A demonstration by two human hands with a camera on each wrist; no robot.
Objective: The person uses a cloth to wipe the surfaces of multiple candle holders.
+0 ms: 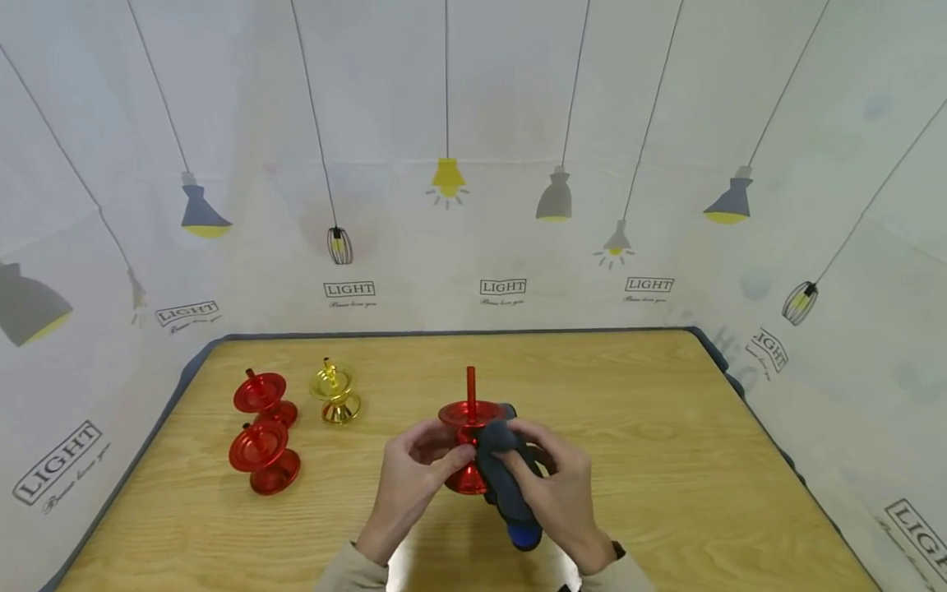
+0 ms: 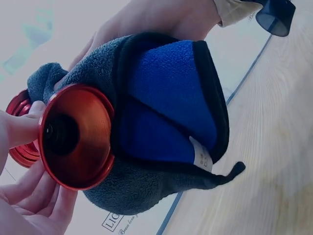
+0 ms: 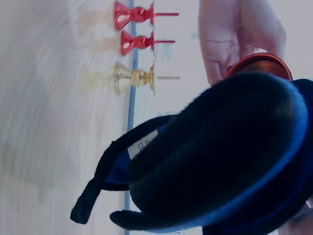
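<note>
A shiny red metal candle holder [image 1: 464,479], with a wide dish and a tall upright spike, is held over the table in front of me. My left hand [image 1: 405,481] grips it by the middle, thumb towards me. From the other side my right hand [image 1: 564,489] holds a folded cloth [image 1: 510,487], grey outside and blue inside, pressing it to the stem and dish. The left wrist view shows the hollow underside of the base [image 2: 93,134], with the cloth [image 2: 168,93] hanging beside it. In the right wrist view, the cloth [image 3: 210,161] hides most of the right hand.
Two more red candle holders [image 1: 275,475] stand on the left of the wooden table [image 1: 666,460]. A gold one [image 1: 340,409] is just right of them. A pale curtain [image 1: 503,230] printed with hanging lamps surrounds the table's back and sides.
</note>
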